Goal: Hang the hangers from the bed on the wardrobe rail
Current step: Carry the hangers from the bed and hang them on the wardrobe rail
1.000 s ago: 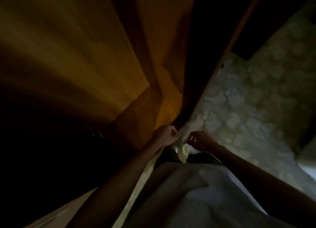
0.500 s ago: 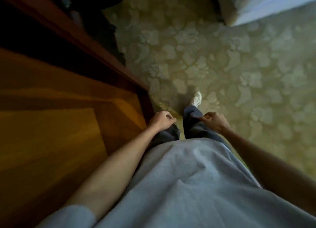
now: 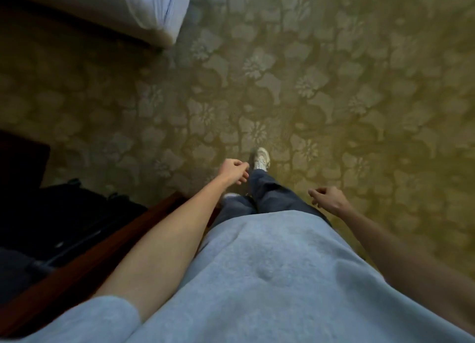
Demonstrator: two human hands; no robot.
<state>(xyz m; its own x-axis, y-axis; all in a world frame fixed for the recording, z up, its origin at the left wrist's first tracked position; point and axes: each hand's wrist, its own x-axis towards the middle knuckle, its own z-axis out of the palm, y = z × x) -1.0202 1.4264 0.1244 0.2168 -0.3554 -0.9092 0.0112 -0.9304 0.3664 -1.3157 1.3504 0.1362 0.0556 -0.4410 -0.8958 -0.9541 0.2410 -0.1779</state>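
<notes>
No hanger shows in the head view, and the wardrobe rail is out of sight. A corner of the bed [image 3: 154, 10], covered in a white sheet, sits at the top left. My left hand [image 3: 235, 171] hangs in front of my legs with its fingers loosely curled and nothing in it. My right hand [image 3: 330, 200] hangs at my right side, fingers also loosely curled and empty. Both hands are far from the bed. The reddish wooden edge of the wardrobe [image 3: 108, 250] runs along my lower left.
Patterned olive carpet [image 3: 334, 85] fills most of the view. Dark bags or clothes [image 3: 64, 214] lie inside the wardrobe's bottom at the left. My white shoe [image 3: 261, 158] steps forward on the carpet.
The view has swung away from the wardrobe door and interior toward the open carpet, and the bed corner has come closer at the top left. My hands have moved apart and loosened.
</notes>
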